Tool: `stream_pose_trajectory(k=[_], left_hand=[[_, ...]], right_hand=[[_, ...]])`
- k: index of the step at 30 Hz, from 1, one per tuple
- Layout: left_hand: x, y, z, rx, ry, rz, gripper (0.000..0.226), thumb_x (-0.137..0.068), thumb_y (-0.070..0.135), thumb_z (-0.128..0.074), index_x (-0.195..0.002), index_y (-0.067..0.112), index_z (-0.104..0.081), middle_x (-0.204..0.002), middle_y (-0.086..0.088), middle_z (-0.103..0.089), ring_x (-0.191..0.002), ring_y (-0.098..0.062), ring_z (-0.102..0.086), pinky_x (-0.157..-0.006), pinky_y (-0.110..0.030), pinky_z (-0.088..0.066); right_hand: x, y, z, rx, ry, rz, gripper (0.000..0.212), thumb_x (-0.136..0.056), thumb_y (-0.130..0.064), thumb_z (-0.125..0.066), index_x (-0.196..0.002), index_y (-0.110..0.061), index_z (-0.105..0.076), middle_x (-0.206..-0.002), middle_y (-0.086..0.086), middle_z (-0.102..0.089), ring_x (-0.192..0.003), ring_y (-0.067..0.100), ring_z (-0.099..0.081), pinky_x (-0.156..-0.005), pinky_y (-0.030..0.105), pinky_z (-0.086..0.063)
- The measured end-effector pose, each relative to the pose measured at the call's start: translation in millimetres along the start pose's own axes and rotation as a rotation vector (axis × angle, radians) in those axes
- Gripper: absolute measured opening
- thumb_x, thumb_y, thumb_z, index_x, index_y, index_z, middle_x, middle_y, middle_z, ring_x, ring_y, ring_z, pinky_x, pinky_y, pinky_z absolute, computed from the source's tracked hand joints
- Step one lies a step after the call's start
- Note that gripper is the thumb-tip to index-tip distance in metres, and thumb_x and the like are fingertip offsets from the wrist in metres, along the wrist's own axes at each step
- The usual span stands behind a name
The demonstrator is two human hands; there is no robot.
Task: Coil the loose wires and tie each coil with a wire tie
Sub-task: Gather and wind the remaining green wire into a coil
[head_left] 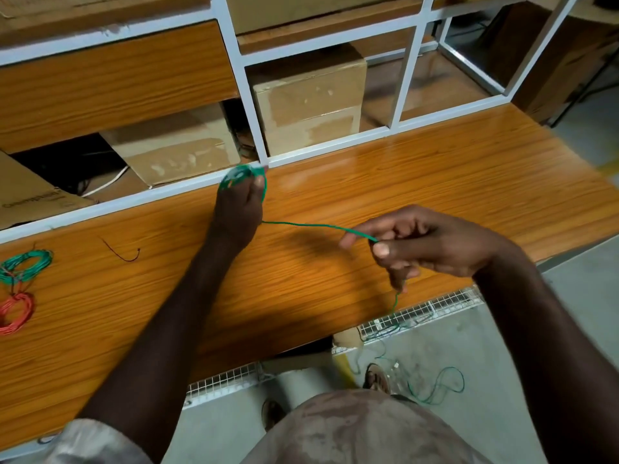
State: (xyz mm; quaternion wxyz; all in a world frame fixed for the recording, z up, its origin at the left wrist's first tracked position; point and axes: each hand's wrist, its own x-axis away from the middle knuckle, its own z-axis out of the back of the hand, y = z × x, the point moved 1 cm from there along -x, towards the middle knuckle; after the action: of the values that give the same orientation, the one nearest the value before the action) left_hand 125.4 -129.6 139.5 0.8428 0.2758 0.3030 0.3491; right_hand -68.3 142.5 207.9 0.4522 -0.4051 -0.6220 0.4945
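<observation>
My left hand [238,209] reaches out over the wooden bench [435,182] and holds a small green wire coil [242,177] wound around its fingers. From that coil a green wire [301,225] runs right to my right hand [422,244], which pinches it between thumb and fingers. The wire's loose tail [435,386] drops past the bench's front edge and lies in loops on the floor. At the far left of the bench lie a green coil [25,265] and a red coil [15,313].
A short dark red wire piece [122,252] lies on the bench left of my arm. A white metal frame [248,95] with cardboard boxes [308,102] behind it borders the far edge. White wire mesh [418,313] hangs under the front edge. My shoes [376,378] stand on the concrete floor.
</observation>
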Motion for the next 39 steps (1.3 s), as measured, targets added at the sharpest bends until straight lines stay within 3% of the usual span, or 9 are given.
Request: stream_pose_trajectory(k=[4,8,11,14,19,25,29,35,39], left_hand=[[37,-5,-15,0.29,-0.358,0.163,0.048,-0.108,0.037,-0.042,-0.124,0.005,-0.074,-0.05,0.008,-0.057,-0.044,-0.012,-0.048,-0.064,-0.046,-0.058],[70,16,-29,0.623,-0.616,0.196,0.045,-0.112,0.032,-0.04,-0.122,0.005,-0.075,-0.043,-0.004,-0.038,-0.061,-0.018,-0.072,-0.096,-0.085,-0.044],[86,39,-26,0.79,-0.709,0.182,0.057,-0.113,0.028,-0.034,-0.087,-0.006,-0.071,-0.045,-0.011,-0.046,-0.1,-0.044,-0.077,-0.11,-0.07,-0.045],[100,59,-18,0.978,-0.732,0.183,0.065,-0.113,0.024,-0.024,-0.099,-0.033,-0.052,-0.053,0.0,-0.06,-0.097,-0.039,-0.078,-0.118,-0.058,-0.042],[93,82,5,1.358,-0.558,0.193,0.056,-0.112,0.026,-0.025,-0.146,-0.002,-0.058,-0.048,-0.001,-0.043,-0.093,-0.035,-0.076,-0.122,-0.058,-0.039],[63,84,17,1.537,-0.454,0.207,0.059,-0.117,0.032,-0.015,-0.156,0.003,-0.047,-0.047,-0.003,-0.051,-0.104,-0.029,-0.076,-0.123,-0.058,-0.008],[44,97,25,1.588,-0.346,0.11,0.054,-0.116,0.023,-0.013,-0.157,0.004,-0.042,-0.049,-0.002,-0.05,-0.113,-0.031,-0.075,-0.129,-0.06,-0.024],[9,102,25,1.324,-0.093,0.116,0.053,-0.117,0.035,-0.015,-0.157,0.01,-0.04,-0.058,-0.007,-0.058,-0.139,-0.03,-0.06,-0.127,-0.064,-0.024],[8,99,17,0.878,0.076,0.027,0.049,-0.118,0.025,-0.021,-0.145,0.003,-0.055,-0.078,0.007,-0.074,-0.112,-0.027,-0.075,-0.11,-0.047,-0.051]], right_hand=[[1,-8,28,-0.045,0.312,0.128,0.025,-0.104,-0.013,-0.061,-0.122,0.001,-0.071,-0.069,0.009,-0.041,-0.049,0.014,-0.031,-0.044,0.027,-0.025],[-24,-7,52,0.019,0.619,0.258,0.018,-0.112,-0.02,-0.052,-0.109,-0.009,-0.066,-0.072,0.006,-0.039,-0.049,0.014,-0.032,-0.045,0.023,-0.026],[-40,-3,66,0.12,0.723,0.256,0.02,-0.115,-0.024,-0.05,-0.112,-0.011,-0.064,-0.071,0.004,-0.036,-0.051,0.014,-0.029,-0.047,0.025,-0.024],[-55,10,73,0.196,0.773,0.193,0.02,-0.114,-0.025,-0.051,-0.107,-0.013,-0.067,-0.068,0.003,-0.033,-0.05,0.012,-0.027,-0.049,0.023,-0.02],[-71,45,58,0.25,0.663,0.071,0.027,-0.114,-0.028,-0.053,-0.107,-0.004,-0.064,-0.072,0.011,-0.03,-0.052,0.012,-0.025,-0.048,0.026,-0.021],[-74,64,28,0.182,0.539,-0.021,0.029,-0.113,-0.034,-0.054,-0.108,-0.007,-0.063,-0.065,-0.001,-0.038,-0.051,0.014,-0.027,-0.05,0.026,-0.023],[-74,67,1,0.21,0.413,-0.089,0.027,-0.114,-0.034,-0.052,-0.111,-0.011,-0.067,-0.069,0.004,-0.043,-0.054,0.017,-0.038,-0.049,0.026,-0.033],[-57,45,-40,0.067,0.095,-0.118,0.029,-0.113,-0.034,-0.051,-0.132,-0.025,-0.072,-0.075,0.015,-0.032,-0.059,0.02,-0.031,-0.054,0.031,-0.043],[-38,18,-38,0.103,-0.027,-0.079,0.034,-0.113,-0.025,-0.051,-0.142,-0.024,-0.068,-0.072,0.02,-0.028,-0.058,0.021,-0.032,-0.065,0.043,-0.057]])
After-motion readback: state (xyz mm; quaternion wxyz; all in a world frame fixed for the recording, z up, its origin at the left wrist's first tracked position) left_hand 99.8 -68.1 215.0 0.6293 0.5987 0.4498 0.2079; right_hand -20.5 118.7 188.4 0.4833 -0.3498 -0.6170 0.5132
